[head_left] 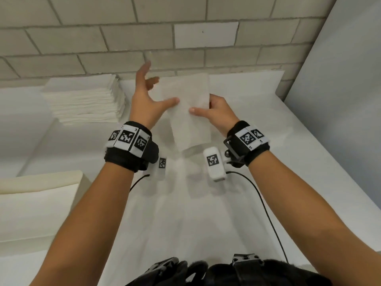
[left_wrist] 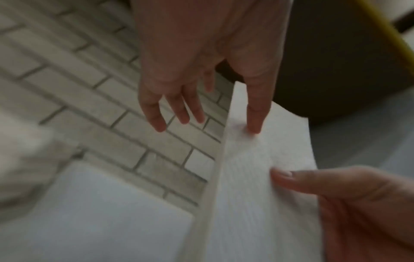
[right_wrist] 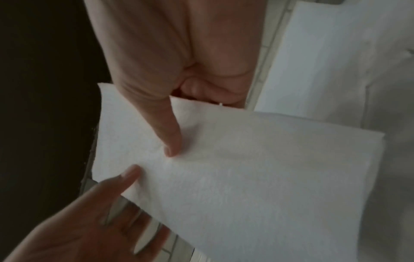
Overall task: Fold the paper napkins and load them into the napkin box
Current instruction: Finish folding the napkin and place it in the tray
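Right now the napkin (head_left: 188,112) is hanging in the air above the white table (head_left: 268,141), between the two hands, its long axis running away from the person — the far end tipping up toward the brick wall (head_left: 123,38), the near end dropping toward the wrists. The right hand (head_left: 216,114) is gripping it at the right edge, thumb pressing on the upper face and the fingers tucking underneath. The left hand (head_left: 146,100) is open, fingers spreading wide, only the thumb tip touching the sheet's left side. I'd judge the folding step is in hand: the sheet looks already doubled into a long strip — the left wrist view is showing a folded edge — though the blur makes the layers hard to count. The next move, to my eye, is calling for the left hand to take hold so the strip can be halved across its length, ends meeting squarely. A stack of napkins (head_left: 86,100) is sitting well apart at the back left, and a cream-coloured box-like thing (head_left: 37,195), possibly the napkin box, is standing at the near left.
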Demonstrator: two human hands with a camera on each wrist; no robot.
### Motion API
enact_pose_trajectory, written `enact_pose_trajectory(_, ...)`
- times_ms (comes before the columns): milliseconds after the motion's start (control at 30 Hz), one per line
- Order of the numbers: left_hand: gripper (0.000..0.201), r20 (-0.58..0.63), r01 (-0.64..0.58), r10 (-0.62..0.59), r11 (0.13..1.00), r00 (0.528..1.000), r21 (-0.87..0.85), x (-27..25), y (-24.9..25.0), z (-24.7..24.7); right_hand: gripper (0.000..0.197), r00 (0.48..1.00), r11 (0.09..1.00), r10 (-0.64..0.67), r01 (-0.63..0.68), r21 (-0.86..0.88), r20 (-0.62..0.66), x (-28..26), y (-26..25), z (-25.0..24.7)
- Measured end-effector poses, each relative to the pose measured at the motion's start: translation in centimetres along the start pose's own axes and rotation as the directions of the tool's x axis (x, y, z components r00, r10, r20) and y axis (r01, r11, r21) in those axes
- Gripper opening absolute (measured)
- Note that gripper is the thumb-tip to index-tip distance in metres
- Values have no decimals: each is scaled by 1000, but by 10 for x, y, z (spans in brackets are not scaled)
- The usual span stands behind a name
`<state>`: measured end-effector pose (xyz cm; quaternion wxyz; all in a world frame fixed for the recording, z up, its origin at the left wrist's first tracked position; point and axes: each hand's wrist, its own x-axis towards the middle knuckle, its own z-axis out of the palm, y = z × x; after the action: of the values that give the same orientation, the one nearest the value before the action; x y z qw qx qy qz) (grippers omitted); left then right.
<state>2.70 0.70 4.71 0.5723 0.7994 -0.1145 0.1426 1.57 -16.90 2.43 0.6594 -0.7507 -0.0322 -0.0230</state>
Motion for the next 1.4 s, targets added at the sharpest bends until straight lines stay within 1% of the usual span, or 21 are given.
enact_pose_trajectory(33, 81, 8, 76, -76, 993, 997, -87, -3, -3, 5, 35, 1000, 999, 10, -10, 45, -7, 0, 3, 1)
enact_pose_trajectory(67, 78, 62, 143, -136, 980, 989, -137, -8, -9, 13, 37, 1000, 998, 21, -20, 62, -10, 0, 6, 2)
enact_pose_trajectory(133, 60, 165, 198, -175, 972, 971, -128, -18, -20, 31, 38, 999, 998, 40, -39, 58, -23, -1, 16, 6)
enact_pose_trajectory(200, 48, 187, 238, -217, 966, 958, -98, -27, -27, 47, 40, 995, 995, 91, -88, 50, -40, -4, 29, 9)
enact_pose_trajectory(267, 42, 176, 300, -280, 948, 944, -102, -33, -31, 56, 41, 988, 989, 144, -141, 42, -60, -8, 40, 10)
enact_pose_trajectory(333, 39, 144, 292, -274, 949, 951, -122, -35, -29, 59, 40, 987, 989, 147, -145, 41, -69, -9, 40, 8)
enact_pose_trajectory(433, 38, 124, 248, -230, 958, 965, -147, -38, -27, 62, 38, 992, 994, 109, -107, 37, -66, -8, 34, 5)
enact_pose_trajectory(600, 37, 106, 289, -277, 949, 955, -125, -52, -36, 67, 38, 985, 985, 170, -171, -39, -33, -17, 50, 8)
enact_pose_trajectory(733, 38, 103, 296, -283, 944, 954, -144, -54, -38, 67, 39, 987, 988, 155, -156, -22, -32, -16, 50, 6)
enact_pose_trajectory(833, 41, 117, 316, -304, 942, 946, -113, -63, -43, 71, 38, 985, 984, 173, -173, -30, -16, -18, 55, 7)
enact_pose_trajectory(867, 45, 78, 277, -269, 954, 960, -116, -66, -43, 70, 37, 984, 983, 180, -180, -45, -6, -20, 57, 7)
enact_pose_trajectory(900, 52, 0, 186, -187, 977, 982, -100, -68, -41, 68, 35, 983, 981, 186, -185, -63, 3, -20, 59, 7)
enact_pose_trajectory(933, 62, -80, 64, -67, 997, 995, -38, -67, -38, 65, 33, 982, 979, 191, -189, -79, 10, -19, 59, 5)
enact_pose_trajectory(967, 71, -125, -61, 69, 996, 990, 71, -64, -34, 63, 33, 982, 978, 191, -189, -90, 14, -18, 59, 4)
enact_pose_trajectory(1033, 79, -116, -247, 297, 913, 948, 324, -56, -20, 63, 33, 984, 980, 180, -177, -95, 22, -17, 57, 4)
enact_pose_trajectory(1067, 78, -72, -299, 364, 849, 929, 435, -53, -14, 65, 31, 985, 982, 168, -165, -87, 29, -17, 55, 4)
enact_pose_trajectory(1133, 75, 26, -342, 396, 755, 918, 560, -51, -11, 68, 26, 989, 988, 142, -139, -65, 37, -18, 53, 6)
enact_pose_trajectory(1167, 73, 59, -350, 392, 730, 918, 588, -52, -13, 69, 26, 991, 990, 132, -130, -53, 34, -18, 51, 6)
enact_pose_trajectory(1233, 74, 89, -348, 371, 723, 924, 596, -55, -17, 68, 28, 993, 994, 111, -111, -24, 26, -19, 48, 4)
enact_pose_trajectory(1333, 77, 91, -318, 326, 757, 941, 570, -51, -14, 64, 29, 997, 997, 73, -73, 0, 22, -16, 43, 3)
enact_pose_trajectory(1400, 73, 126, -339, 340, 693, 932, 637, -45, -8, 60, 26, 998, 998, 55, -54, -38, 24, -13, 37, 2)
